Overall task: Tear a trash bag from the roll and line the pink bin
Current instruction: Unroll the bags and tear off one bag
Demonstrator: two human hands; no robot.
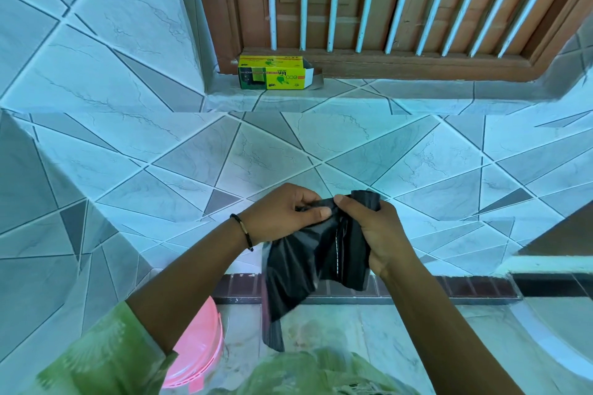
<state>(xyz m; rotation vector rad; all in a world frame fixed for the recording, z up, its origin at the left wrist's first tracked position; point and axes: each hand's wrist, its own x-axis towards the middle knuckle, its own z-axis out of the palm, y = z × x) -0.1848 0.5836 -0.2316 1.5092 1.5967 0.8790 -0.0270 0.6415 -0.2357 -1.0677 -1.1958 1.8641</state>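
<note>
A black trash bag (pixel 308 263) hangs between my hands in front of the tiled wall, its loose end dangling toward the floor. My left hand (pixel 282 215) pinches its top edge from the left. My right hand (pixel 375 228) grips the rolled part of the black plastic on the right, and a perforated seam shows just left of that hand. The pink bin (pixel 199 353) stands on the floor at the lower left, partly hidden behind my left arm and green sleeve.
A yellow and green trash-bag box (pixel 276 72) lies open on the tiled window ledge (pixel 353 96) below a barred wooden window. A dark brick strip (pixel 465 287) runs along the foot of the wall. A counter edge (pixel 552 260) juts in at the right.
</note>
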